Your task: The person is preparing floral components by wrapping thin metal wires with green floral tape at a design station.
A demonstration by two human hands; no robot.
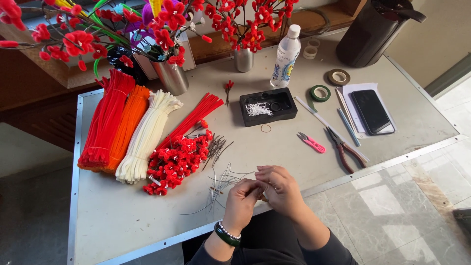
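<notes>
My left hand [241, 202] and my right hand [278, 189] are pressed together at the near edge of the grey table [122, 216]. Their fingertips pinch a small thin piece between them, seemingly a wire stem; it is mostly hidden by the fingers. A dark bracelet circles my left wrist. Just left of my hands lies a loose scatter of thin wires [221, 182]. Beyond that sits a pile of small red flowers [174, 162] made of fuzzy stems.
Bundles of red [105, 120], orange [127, 125] and cream [147, 135] fuzzy stems lie at left. A black tray [287, 114], water bottle [286, 56], tape rolls [320, 93], pink snips [311, 142], pliers [343, 149], phone [371, 111] and metal vases of red flowers [171, 76] stand farther back.
</notes>
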